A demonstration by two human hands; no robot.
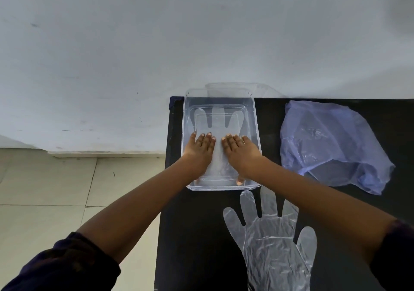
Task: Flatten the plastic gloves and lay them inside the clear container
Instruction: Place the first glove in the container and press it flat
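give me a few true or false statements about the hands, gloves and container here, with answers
1. Both hands, left hand and right hand, press flat inside the clear container. True.
2. The container holds no glove. False: a glove lies under the hands.
3. A second plastic glove lies on the black table in front of the container. True.
4. The bluish plastic bag sits left of the container. False: it is on the right.

— How's the light?
— Soft, dim, bluish daylight; faint shadows on the wall [134, 44].
— Sharpness?
— Centre is crisp. Wide-angle bending at the edges, sleeves lower left blurred, mild glare on the container [255, 133] rim.
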